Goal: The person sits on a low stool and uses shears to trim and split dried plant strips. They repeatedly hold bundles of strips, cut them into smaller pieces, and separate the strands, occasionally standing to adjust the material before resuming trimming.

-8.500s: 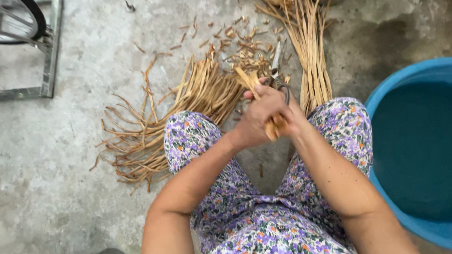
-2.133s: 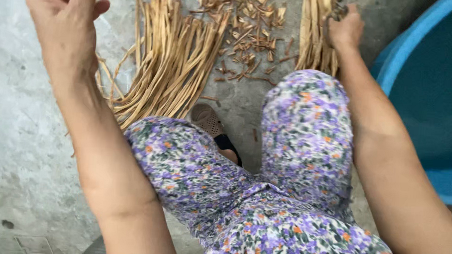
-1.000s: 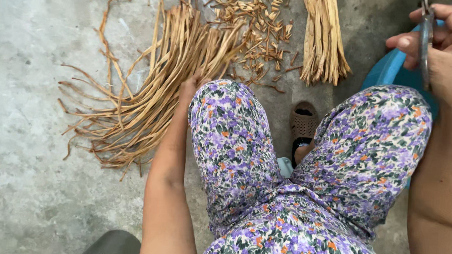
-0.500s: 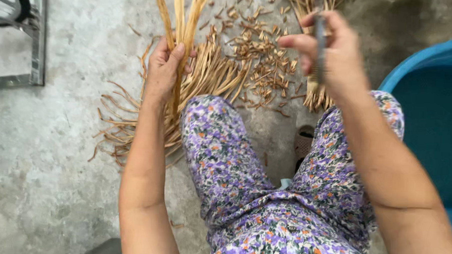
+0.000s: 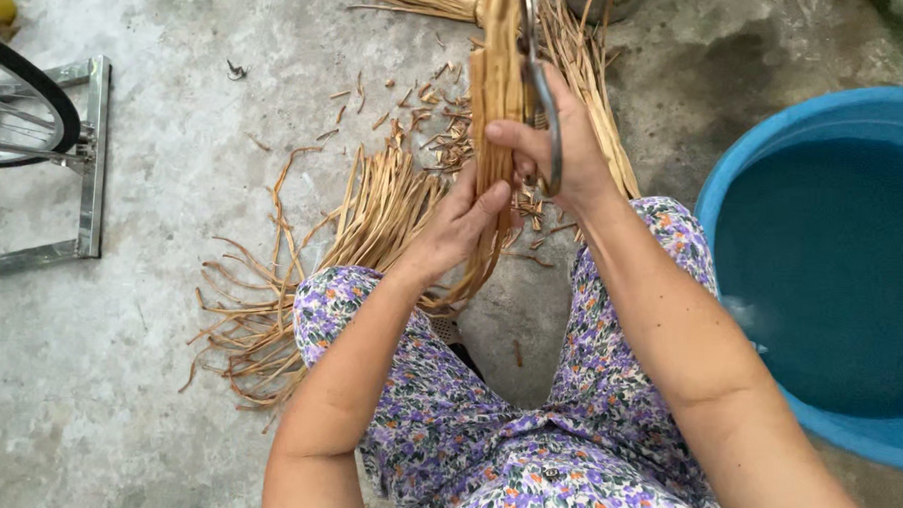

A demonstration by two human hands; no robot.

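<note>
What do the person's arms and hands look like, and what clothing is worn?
Both arms are bare, with no sleeves visible. The left hand and right hand have no gloves, and I see no rings or bracelets. The trousers are purple with a small floral print.

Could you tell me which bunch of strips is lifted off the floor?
The upright bunch gripped by the left hand; the other piles lie on concrete.
</note>
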